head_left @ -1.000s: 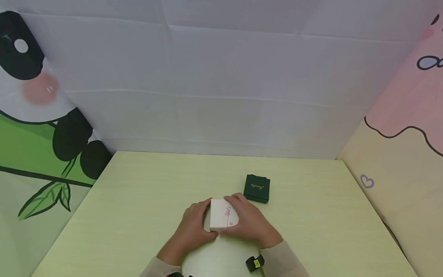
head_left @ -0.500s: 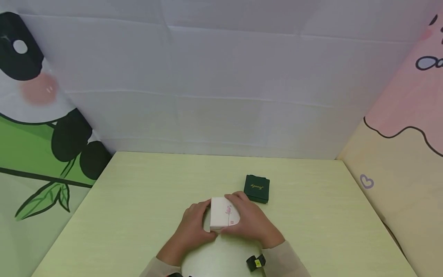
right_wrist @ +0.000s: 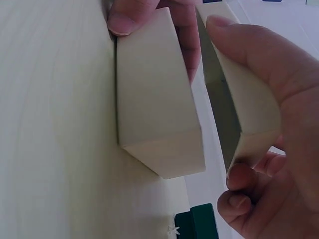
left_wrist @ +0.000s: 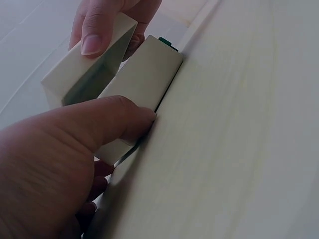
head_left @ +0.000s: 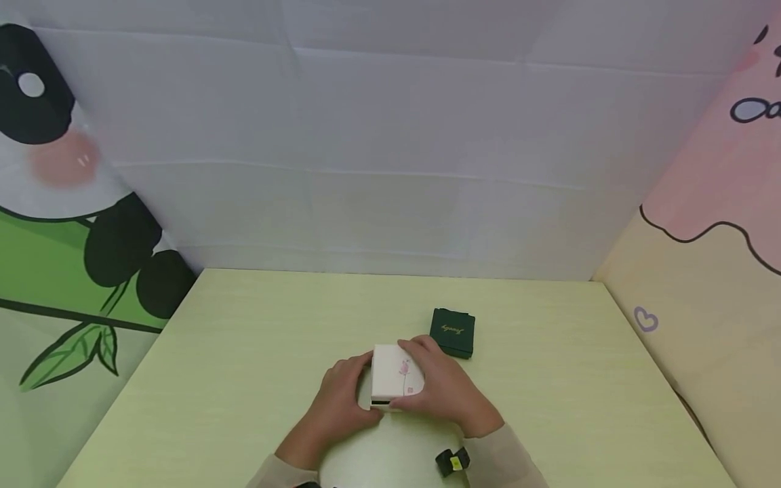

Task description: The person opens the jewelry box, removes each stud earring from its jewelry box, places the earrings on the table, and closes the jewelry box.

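Observation:
A small white gift box with a pink flower print stands in two parts between the hands. My left hand (head_left: 342, 396) grips the box base (right_wrist: 154, 94) by its sides, low at the table surface. Above it, my right hand (head_left: 442, 390) pinches the lid (head_left: 390, 373) between thumb and fingers. In the right wrist view the lid is fully apart from the base, tilted, its dark hollow underside showing. A dark gap also shows under the lid's near edge in the head view. What lies inside the base is hidden.
A dark green box (head_left: 453, 333) with gold lettering lies just beyond the right hand. Beside it in the right wrist view is a small silvery star-shaped piece (right_wrist: 173, 230). A pale wall backs the light wood-grain table (head_left: 274, 325).
The right hand has raised the lid slightly and moved it a little away from the person, opening a gap above the base. The left hand has stayed in place.

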Motion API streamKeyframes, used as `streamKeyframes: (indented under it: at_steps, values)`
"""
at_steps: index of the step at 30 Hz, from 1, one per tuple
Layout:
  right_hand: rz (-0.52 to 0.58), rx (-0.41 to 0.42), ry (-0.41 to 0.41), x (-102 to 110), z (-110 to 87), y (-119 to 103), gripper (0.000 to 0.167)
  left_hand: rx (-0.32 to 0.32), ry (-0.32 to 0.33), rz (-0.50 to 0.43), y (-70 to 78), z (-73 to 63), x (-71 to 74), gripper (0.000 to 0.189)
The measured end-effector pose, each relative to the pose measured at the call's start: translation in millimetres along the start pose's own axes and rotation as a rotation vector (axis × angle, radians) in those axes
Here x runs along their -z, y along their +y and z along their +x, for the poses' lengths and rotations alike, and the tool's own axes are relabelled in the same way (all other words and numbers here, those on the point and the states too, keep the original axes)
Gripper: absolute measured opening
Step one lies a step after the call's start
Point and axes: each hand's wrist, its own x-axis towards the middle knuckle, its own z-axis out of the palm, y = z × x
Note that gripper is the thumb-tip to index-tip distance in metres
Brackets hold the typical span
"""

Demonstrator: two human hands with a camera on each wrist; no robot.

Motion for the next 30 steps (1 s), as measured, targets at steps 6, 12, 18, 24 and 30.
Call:
streamKeyframes:
  at_steps: [6,12,18,24,30]
  values:
    - [-0.009,-0.008,0.028,9,0.9,0,0.099,-0.011,0.014,0.011,-1.4,-0.7,0.2,0.098]
    - [-0.029,-0.033,0.054,25,-0.2,8,0.101,-0.016,0.015,0.011,-1.4,-0.5,1.0,0.098]
    - [-0.069,-0.055,0.08,51,-0.1,28,0.102,-0.026,0.011,0.014,-1.8,-1.7,1.9,0.096]
    - [-0.124,-0.123,0.098,88,-6.6,58,0.104,-0.014,0.002,0.002,-0.7,-2.8,2.4,0.096]
    - [-0.176,-0.195,0.105,119,-19.5,91,0.104,-0.015,0.001,0.01,-0.8,-4.9,2.3,0.095]
